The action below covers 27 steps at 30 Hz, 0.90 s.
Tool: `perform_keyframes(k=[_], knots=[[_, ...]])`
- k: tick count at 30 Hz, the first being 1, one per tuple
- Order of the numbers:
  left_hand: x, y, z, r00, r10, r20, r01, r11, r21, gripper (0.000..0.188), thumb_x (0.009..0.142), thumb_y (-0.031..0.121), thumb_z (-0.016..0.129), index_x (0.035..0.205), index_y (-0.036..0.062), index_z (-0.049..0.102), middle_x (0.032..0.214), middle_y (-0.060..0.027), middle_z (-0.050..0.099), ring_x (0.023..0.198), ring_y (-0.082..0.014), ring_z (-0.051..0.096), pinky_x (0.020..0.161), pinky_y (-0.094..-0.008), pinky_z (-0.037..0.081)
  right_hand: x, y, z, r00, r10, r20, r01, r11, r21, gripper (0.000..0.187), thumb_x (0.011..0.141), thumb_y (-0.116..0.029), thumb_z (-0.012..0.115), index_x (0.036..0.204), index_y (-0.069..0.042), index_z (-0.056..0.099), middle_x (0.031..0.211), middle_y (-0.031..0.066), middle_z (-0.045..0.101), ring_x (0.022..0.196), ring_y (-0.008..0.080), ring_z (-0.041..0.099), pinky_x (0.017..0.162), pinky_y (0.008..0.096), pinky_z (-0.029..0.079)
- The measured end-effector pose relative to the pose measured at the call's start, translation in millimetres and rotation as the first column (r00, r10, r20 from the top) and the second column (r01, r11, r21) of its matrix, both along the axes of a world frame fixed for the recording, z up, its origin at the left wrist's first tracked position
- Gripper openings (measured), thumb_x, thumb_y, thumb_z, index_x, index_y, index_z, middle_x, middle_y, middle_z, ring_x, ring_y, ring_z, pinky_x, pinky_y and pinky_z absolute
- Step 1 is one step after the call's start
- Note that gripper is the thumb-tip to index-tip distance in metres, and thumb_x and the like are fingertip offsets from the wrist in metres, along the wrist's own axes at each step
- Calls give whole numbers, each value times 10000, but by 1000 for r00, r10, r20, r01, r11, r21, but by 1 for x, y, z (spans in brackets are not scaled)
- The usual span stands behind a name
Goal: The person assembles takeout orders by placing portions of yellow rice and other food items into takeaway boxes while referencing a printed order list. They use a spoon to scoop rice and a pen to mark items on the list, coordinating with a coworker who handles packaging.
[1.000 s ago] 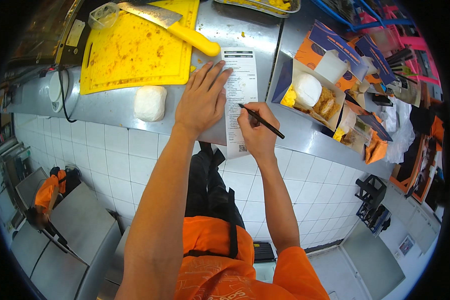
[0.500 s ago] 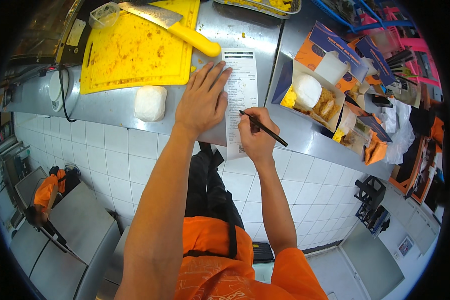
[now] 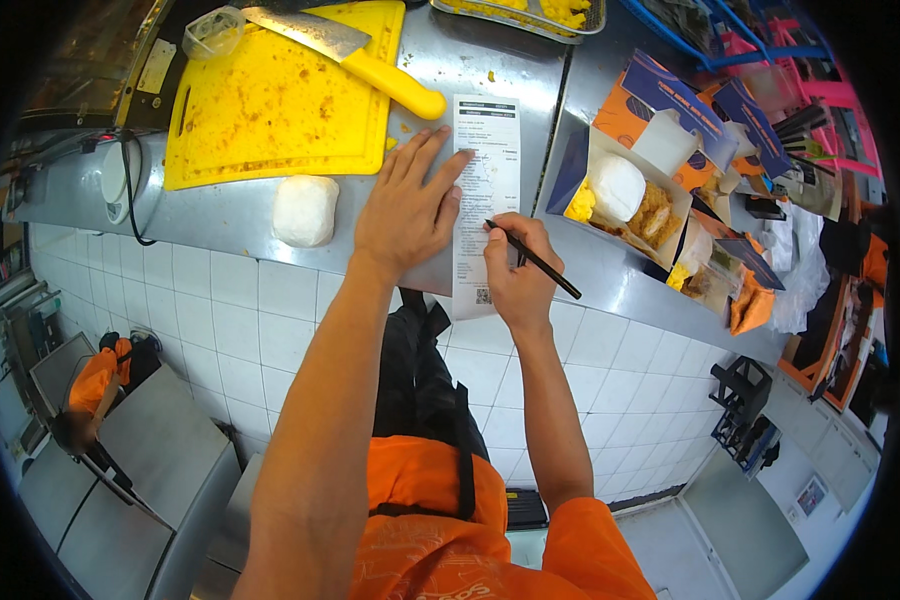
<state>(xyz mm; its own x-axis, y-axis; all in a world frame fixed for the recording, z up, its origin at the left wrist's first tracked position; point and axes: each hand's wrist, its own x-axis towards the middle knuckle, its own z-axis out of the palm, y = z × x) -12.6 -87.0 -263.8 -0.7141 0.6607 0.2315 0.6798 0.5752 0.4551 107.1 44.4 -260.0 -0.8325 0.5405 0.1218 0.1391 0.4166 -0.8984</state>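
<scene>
A long white receipt (image 3: 488, 130) lies on the metal counter, its lower end hanging past the front edge. My left hand (image 3: 406, 208) rests flat beside it with fingers spread, the index fingertip touching the paper. A black pen (image 3: 535, 262) is gripped in my right hand (image 3: 518, 275), its tip at the middle of the receipt. Left of my left hand sits a white wrapped bundle (image 3: 305, 211). Beyond it is a stained yellow cutting board (image 3: 270, 120), with a yellow-handled knife (image 3: 395, 85) lying across its right side.
At the right stand open meal boxes (image 3: 660, 100) holding a white wrapped bundle (image 3: 617, 188), fried food (image 3: 655, 218) and yellow pieces. A metal tray (image 3: 570, 30) of yellow food is at the back. A white scale (image 3: 115, 180) stands left. Another person (image 3: 98, 385) is at the far left.
The pen tip has shifted slightly on the receipt along with my right hand. My left index finger now reaches a little further onto the paper. The whole view has shifted slightly.
</scene>
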Motion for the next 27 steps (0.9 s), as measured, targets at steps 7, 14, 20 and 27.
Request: perform_keyframes(k=[7, 14, 20, 27], knots=[[1, 1, 2, 999, 14, 30, -14, 1000, -6, 491, 905, 226, 551, 1381, 113, 505, 1479, -149, 447, 1399, -342, 376, 1167, -501, 282, -13, 8, 10, 999, 32, 3, -33, 995, 99, 140, 830, -52, 673, 964, -33, 639, 901, 133, 683, 822, 283, 658, 742, 360, 528], [1, 1, 3, 999, 9, 36, -9, 1000, -13, 506, 905, 228, 541, 1392, 100, 492, 1482, -136, 449, 1400, -339, 373, 1168, -499, 278, -2, 3, 11, 990, 142, -10, -141, 987, 82, 136, 830, -21, 674, 961, -20, 637, 812, 82, 673, 700, 143, 648, 661, 269, 519], [2, 1, 4, 999, 11, 35, -11, 1000, 1, 507, 899, 216, 550, 1389, 98, 498, 1479, -126, 457, 1398, -337, 376, 1162, -501, 285, -8, 2, 3, 979, 203, -18, -201, 975, 91, 147, 815, -40, 714, 949, -11, 660, 845, 122, 705, 724, 189, 689, 682, 298, 538], [1, 1, 4, 998, 15, 61, -15, 1000, 3, 520, 892, 184, 572, 1403, 128, 499, 1512, -86, 440, 1417, -312, 363, 1176, -496, 269, -2, 6, 10, 985, 171, 17, -171, 985, 0, 120, 809, -28, 700, 913, -19, 641, 836, 135, 687, 737, 261, 702, 657, 329, 542]])
